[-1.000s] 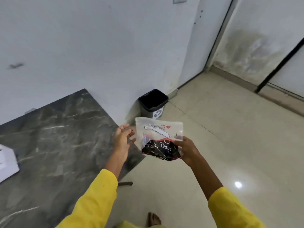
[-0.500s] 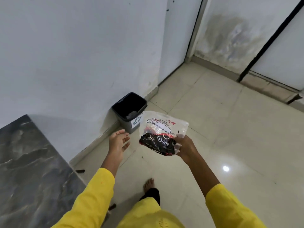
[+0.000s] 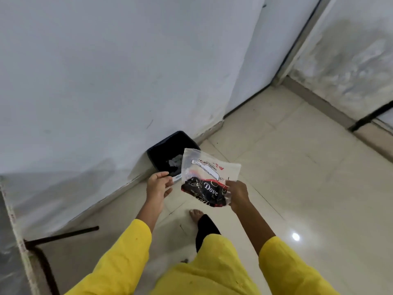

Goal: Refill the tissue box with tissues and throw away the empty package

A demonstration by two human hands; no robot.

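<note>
Crinkled clear plastic package (image 3: 209, 179) (dark "Dove" wrapper inside) pinched in right hand (image 3: 238, 195), left hand (image 3: 158, 187) spread empty just beside, above square black bin (image 3: 168, 156).

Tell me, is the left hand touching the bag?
Apart. The head view shows floor and bin between the open left hand and the bag; only the right hand pinches the bag.

The empty clear plastic package (image 3: 209, 177), printed with a white label near its top and crumpled at its lower end around a black-and-red "Dove" wrapper, hangs tilted in the air just right of the black bin (image 3: 168, 155) by the wall.
</note>
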